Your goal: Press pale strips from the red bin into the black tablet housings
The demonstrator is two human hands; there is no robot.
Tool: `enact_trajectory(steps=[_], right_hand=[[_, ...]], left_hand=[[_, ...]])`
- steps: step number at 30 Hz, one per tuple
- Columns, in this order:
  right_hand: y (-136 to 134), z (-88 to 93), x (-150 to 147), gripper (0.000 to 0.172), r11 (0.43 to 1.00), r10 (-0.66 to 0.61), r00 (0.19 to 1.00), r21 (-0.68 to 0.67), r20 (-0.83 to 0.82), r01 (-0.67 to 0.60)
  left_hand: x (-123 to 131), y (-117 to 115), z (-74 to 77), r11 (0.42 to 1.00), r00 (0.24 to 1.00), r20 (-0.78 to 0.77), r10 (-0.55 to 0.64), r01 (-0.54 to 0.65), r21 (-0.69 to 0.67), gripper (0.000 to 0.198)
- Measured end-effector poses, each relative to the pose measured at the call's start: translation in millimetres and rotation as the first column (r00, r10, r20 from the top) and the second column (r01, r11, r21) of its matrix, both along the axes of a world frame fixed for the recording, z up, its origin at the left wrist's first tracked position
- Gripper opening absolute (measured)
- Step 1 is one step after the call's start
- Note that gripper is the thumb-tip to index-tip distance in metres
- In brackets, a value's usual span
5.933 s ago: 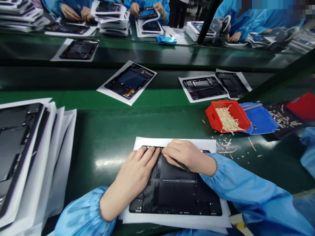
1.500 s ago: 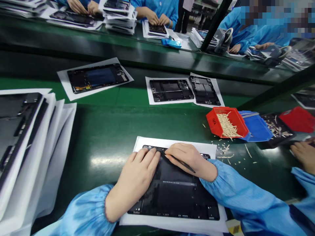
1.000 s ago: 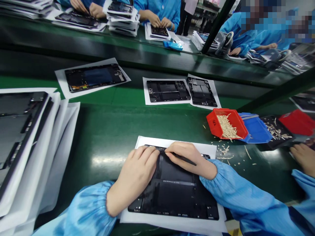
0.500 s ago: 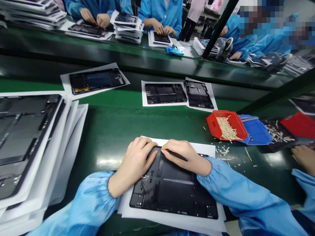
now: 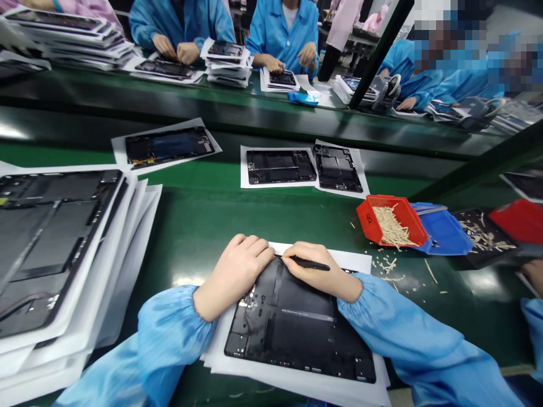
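I read left hand [image 5: 235,274] open, resting on top edge of black tablet housing [image 5: 297,330]; right hand [image 5: 318,274] pinching slim black pick [image 5: 309,264] at same edge. Housing flat on white paper sheet [image 5: 216,356]. Judged light, stiff, slick; hold by long edges.

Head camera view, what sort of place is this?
Probably an electronics assembly line in a factory: workers in matching blue smocks sit along a green workbench, stacks of black device housings lie on white sheets, and the right hand holds a slim black tool.
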State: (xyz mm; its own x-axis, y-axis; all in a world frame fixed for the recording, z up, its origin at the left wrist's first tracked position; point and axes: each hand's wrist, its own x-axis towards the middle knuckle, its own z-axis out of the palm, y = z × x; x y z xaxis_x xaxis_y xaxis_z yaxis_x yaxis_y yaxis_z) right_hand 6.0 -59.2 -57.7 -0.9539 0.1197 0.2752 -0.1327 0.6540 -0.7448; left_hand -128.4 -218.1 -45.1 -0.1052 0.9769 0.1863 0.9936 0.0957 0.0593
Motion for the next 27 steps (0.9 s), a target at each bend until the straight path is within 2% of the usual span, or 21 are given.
enact_trajectory(steps=[8, 27], right_hand=[[1.5, 5.1, 3.7, 0.01, 0.997, 0.067, 0.997, 0.023, 0.031, -0.068], [1.3, 4.0, 1.6, 0.015, 0.998, 0.055, 0.997, -0.046, 0.056, -0.053]], left_hand=[[0.8, 0.1, -2.1, 0.999, 1.0, 0.018, 0.025, -0.024, -0.026, 0.016], [-0.5, -0.9, -5.7, 0.999, 0.997, 0.072, 0.038, -0.035, -0.041, 0.019]])
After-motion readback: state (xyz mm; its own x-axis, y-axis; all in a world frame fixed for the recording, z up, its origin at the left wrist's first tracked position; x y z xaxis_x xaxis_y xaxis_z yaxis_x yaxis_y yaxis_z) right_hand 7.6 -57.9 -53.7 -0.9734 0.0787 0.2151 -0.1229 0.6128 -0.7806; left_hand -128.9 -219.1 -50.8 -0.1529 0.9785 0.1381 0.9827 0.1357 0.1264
